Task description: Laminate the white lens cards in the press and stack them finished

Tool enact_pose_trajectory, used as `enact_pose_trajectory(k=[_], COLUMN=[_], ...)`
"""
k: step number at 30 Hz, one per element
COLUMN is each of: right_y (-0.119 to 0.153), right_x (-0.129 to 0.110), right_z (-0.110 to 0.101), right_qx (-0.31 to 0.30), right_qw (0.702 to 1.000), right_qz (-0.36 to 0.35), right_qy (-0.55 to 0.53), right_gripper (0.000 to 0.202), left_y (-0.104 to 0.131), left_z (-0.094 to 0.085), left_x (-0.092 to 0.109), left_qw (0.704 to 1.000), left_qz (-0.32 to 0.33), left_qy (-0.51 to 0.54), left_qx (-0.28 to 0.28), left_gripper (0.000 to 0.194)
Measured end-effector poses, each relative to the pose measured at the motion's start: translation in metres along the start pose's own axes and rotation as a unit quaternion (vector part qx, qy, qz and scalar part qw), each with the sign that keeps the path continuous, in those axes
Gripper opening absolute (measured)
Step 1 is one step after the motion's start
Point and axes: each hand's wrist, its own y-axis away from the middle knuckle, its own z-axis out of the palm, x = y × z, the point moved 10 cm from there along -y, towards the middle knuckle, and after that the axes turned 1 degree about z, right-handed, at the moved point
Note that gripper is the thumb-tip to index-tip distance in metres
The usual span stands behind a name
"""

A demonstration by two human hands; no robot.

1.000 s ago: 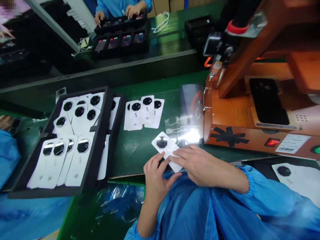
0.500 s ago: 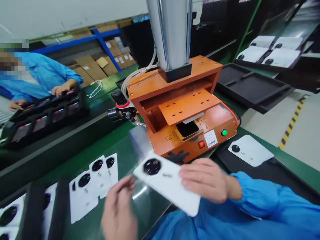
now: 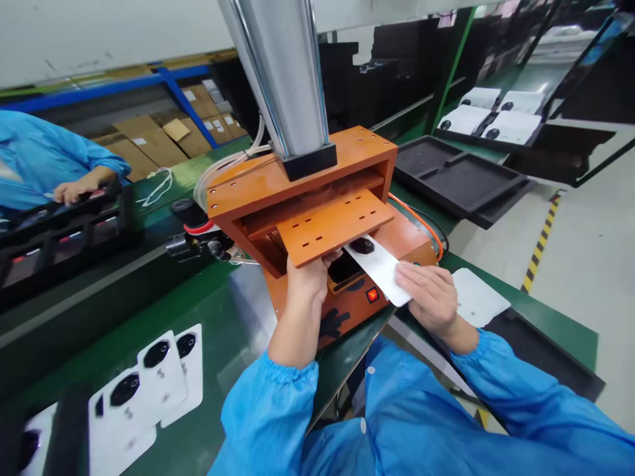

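Note:
In my right hand is a white phone back cover with a round black camera area, gripped near its lower end. It slants up toward the orange press, its camera end at the edge of the press's flat upper plate. My left hand reaches under that plate from the front left. Its fingertips are near the cover's camera end, but the plate hides most of the fingers. Below the plate, a dark recess shows in the press base.
Several white phone back covers lie overlapping on the green bench at left. Another white cover rests on a black tray at right. Black trays stand behind the press. A co-worker's hand is at far left.
My right hand has carried the cover up and forward to the press. My left hand has moved from the bench to under the press plate. The view has shifted right.

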Motion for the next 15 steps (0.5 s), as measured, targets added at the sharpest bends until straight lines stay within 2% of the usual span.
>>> enact_pose_trajectory(k=[2,4,5,6,8,10,12,15], right_y=[-0.014,-0.028,-0.035,-0.042,-0.055,-0.065,-0.07,-0.071], right_x=[0.001,0.0,-0.001,-0.004,-0.01,-0.015,-0.017,-0.017], right_z=[0.014,0.028,0.035,0.043,0.061,0.081,0.099,0.113], right_qx=[0.005,0.002,-0.004,-0.014,-0.051,-0.105,-0.163,-0.225], right_qw=[1.0,1.0,0.999,0.998,0.995,0.989,0.981,0.97], right_qz=[-0.01,-0.025,-0.035,-0.049,-0.081,-0.1,-0.097,-0.08], right_qy=[-0.006,-0.015,-0.019,-0.024,-0.033,-0.038,-0.043,-0.049], right_gripper=[0.041,0.038,0.036,0.034,0.032,0.03,0.03,0.032], left_y=[0.018,0.054,0.077,0.101,0.148,0.182,0.2,0.203], left_z=[-0.01,-0.033,-0.052,-0.074,-0.122,-0.158,-0.182,-0.2], left_x=[0.001,0.0,-0.001,-0.001,0.012,0.026,0.036,0.037], left_qw=[1.0,0.996,0.99,0.98,0.942,0.908,0.89,0.889], left_qz=[0.0,-0.01,-0.017,-0.018,0.022,0.068,0.112,0.142], left_qy=[-0.026,-0.083,-0.129,-0.175,-0.278,-0.332,-0.333,-0.273], left_qx=[0.015,0.033,0.056,0.09,0.185,0.246,0.29,0.34], left_gripper=[0.044,0.055,0.056,0.049,0.022,0.011,0.01,0.01])
